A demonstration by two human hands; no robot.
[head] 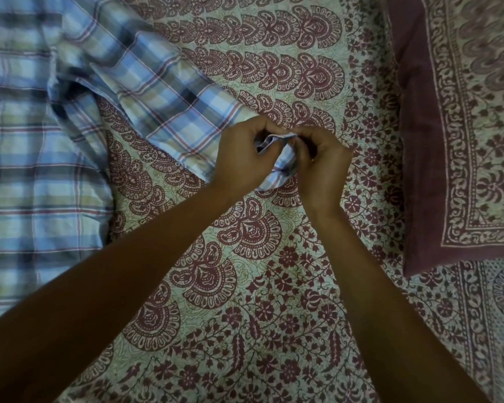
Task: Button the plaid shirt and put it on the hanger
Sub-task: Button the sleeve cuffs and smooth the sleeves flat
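Note:
The blue, white and red plaid shirt lies spread on the bed at the left, its body filling the left edge of the view. One sleeve runs diagonally down to the right. Both my hands meet at its cuff. My left hand pinches the cuff's upper edge with curled fingers. My right hand pinches the cuff from the other side, fingertips touching the left hand's. The cuff's button is hidden between the fingers. No hanger is in view.
A printed bedsheet with maroon paisley and floral patterns covers the bed under the shirt. A matching pillow with a maroon border lies at the right edge, close to my right hand.

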